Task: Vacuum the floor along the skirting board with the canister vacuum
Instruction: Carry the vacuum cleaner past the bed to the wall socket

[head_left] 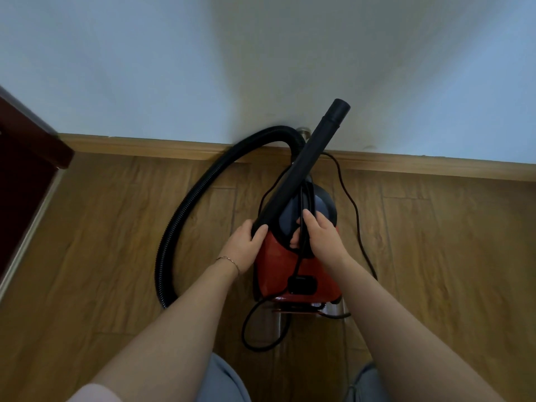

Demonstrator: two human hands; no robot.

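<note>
A red canister vacuum [280,265] with a grey-blue top stands on the wooden floor just in front of me. My right hand [317,236] grips its carry handle on top, fingers curled under. My left hand [246,242] holds the lower end of the black wand [301,166], which points up and away, its open tip at the wall. A black ribbed hose [185,210] loops out to the left from the skirting board [145,146] down to beside the canister.
A black power cord [355,210] runs along the canister's right side and curls on the floor [101,256] near my knees. A dark wooden door frame [26,175] stands at the left. The pale wall [174,68] rises beyond the skirting board.
</note>
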